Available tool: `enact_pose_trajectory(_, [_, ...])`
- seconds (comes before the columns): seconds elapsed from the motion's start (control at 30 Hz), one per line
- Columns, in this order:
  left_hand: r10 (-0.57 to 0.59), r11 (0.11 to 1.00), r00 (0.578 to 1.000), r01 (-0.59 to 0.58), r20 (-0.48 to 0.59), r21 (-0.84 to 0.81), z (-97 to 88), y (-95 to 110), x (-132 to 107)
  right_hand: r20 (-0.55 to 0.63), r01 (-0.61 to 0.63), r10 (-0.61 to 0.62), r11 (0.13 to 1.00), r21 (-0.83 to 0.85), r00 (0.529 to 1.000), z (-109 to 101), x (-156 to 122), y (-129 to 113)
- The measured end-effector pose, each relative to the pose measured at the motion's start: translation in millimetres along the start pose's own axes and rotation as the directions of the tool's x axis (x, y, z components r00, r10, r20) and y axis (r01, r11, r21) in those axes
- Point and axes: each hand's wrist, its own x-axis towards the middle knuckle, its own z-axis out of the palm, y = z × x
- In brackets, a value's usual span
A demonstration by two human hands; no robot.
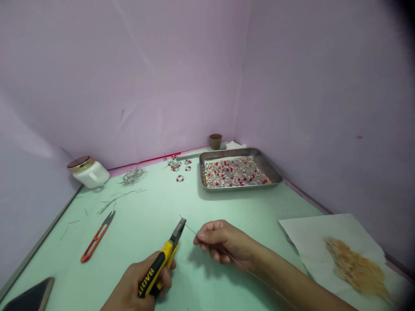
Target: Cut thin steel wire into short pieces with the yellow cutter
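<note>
My left hand (138, 283) is closed round the yellow and black handles of a pair of pliers (164, 259), near the bottom middle. The pliers' dark jaws point up and right and grip one end of a thin wire (190, 229). My right hand (225, 244) pinches the same wire just right of the jaws. The wire runs back under that hand along my forearm toward the lower right.
A metal tray (274, 172) of red and silver beads lies at the back right, with a small brown cup (215, 141) behind it. Finished bead pieces (177, 166), loose wire bits (132, 176), a white jar (89, 172), orange snips (97, 237), a phone (30, 298) and paper with golden bits (353, 263) lie around.
</note>
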Motion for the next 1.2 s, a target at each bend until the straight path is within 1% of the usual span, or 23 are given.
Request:
enact_pose_trajectory(0.1, [0.003, 1.000, 1.000, -0.004, -0.010, -0.005, -0.8, -3, 0, -0.051, 0.074, -0.077, 0.996, -0.052, 0.996, 0, 0, 4])
enact_pose_trajectory(0.2, [0.025, 1.000, 1.000, -0.025, 0.012, -0.005, -3.0, -8, 0, -0.014, 0.109, -0.112, 0.987, -0.119, 0.994, -1, 2, 7])
enact_pose_trajectory(0.3, [0.068, 0.997, 0.997, -0.069, 0.036, 0.020, -4.7, -13, 2, 0.002, 0.112, -0.112, 0.987, -0.118, 0.994, -2, 3, 6])
enact_pose_trajectory(0.4, [0.120, 0.991, 0.988, -0.113, 0.101, -0.073, -7.1, -16, 5, -0.007, 0.092, -0.093, 0.992, -0.087, 0.996, -2, 2, 1])
enact_pose_trajectory(0.43, [0.119, 0.986, 0.986, -0.104, 0.120, -0.127, -8.5, -17, 6, -0.007, 0.083, -0.084, 0.993, -0.080, 0.996, -2, 0, 0])
enact_pose_trajectory(0.47, [0.082, 0.982, 0.990, -0.061, 0.112, -0.180, -10.3, -17, 6, 0.004, 0.068, -0.068, 0.995, -0.079, 0.998, -3, -1, -2])
enact_pose_trajectory(0.5, [0.008, 0.972, 0.998, 0.008, 0.070, -0.235, -12.6, -16, 6, 0.023, 0.051, -0.049, 0.995, -0.084, 0.999, -4, -2, -3])
enact_pose_trajectory(0.53, [-0.085, 0.951, 0.996, 0.079, -0.006, -0.300, -15.3, -16, 5, 0.048, 0.037, -0.033, 0.995, -0.096, 0.998, -5, -4, -5])
enact_pose_trajectory(0.57, [-0.176, 0.919, 0.978, 0.124, -0.110, -0.374, -18.5, -15, 5, 0.073, 0.034, -0.026, 0.994, -0.108, 0.997, -6, -5, -7])
enact_pose_trajectory(0.6, [-0.253, 0.887, 0.939, 0.130, -0.231, -0.444, -21.8, -14, 4, 0.087, 0.045, -0.036, 0.993, -0.113, 0.996, -7, -7, -9])
enact_pose_trajectory(0.63, [-0.305, 0.863, 0.887, 0.103, -0.347, -0.494, -25.0, -13, 3, 0.083, 0.070, -0.061, 0.992, -0.106, 0.995, -8, -8, -11])
enact_pose_trajectory(0.67, [-0.330, 0.848, 0.839, 0.062, -0.432, -0.526, -27.6, -12, 3, 0.057, 0.102, -0.097, 0.991, -0.087, 0.994, -9, -9, -13])
enact_pose_trajectory(0.7, [-0.346, 0.835, 0.806, 0.031, -0.481, -0.550, -29.4, -11, 3, 0.016, 0.133, -0.132, 0.989, -0.058, 0.991, -10, -9, -15])
enact_pose_trajectory(0.73, [-0.364, 0.822, 0.788, 0.020, -0.496, -0.570, -30.1, -11, 3, -0.033, 0.161, -0.161, 0.987, -0.017, 0.986, -11, -9, -16])
enact_pose_trajectory(0.77, [-0.382, 0.806, 0.790, 0.032, -0.479, -0.591, -29.6, -10, 3, -0.084, 0.187, -0.184, 0.982, 0.032, 0.979, -12, -9, -18])
enact_pose_trajectory(0.8, [-0.394, 0.791, 0.804, 0.051, -0.445, -0.609, -28.0, -10, 4, -0.134, 0.217, -0.205, 0.972, 0.086, 0.970, -12, -8, -19])
enact_pose_trajectory(0.87, [-0.387, 0.772, 0.847, 0.081, -0.365, -0.631, -22.5, -11, 6, -0.215, 0.286, -0.245, 0.939, 0.190, 0.945, -12, -6, -20])
enact_pose_trajectory(0.93, [-0.350, 0.778, 0.883, 0.089, -0.312, -0.622, -15.7, -13, 8, -0.277, 0.356, -0.285, 0.899, 0.254, 0.918, -10, -4, -19])
enact_pose_trajectory(1.03, [-0.313, 0.812, 0.915, 0.118, -0.256, -0.571, -6.3, -15, 10, -0.364, 0.445, -0.339, 0.856, 0.264, 0.868, -7, -1, -17])
enact_pose_trajectory(1.1, [-0.306, 0.827, 0.931, 0.157, -0.199, -0.539, -0.9, -15, 9, -0.419, 0.501, -0.377, 0.832, 0.237, 0.826, -5, -1, -15])
enact_pose_trajectory(1.2, [-0.286, 0.848, 0.954, 0.209, -0.088, -0.488, 5.5, -11, 4, -0.459, 0.581, -0.448, 0.790, 0.199, 0.767, -2, -1, -14])
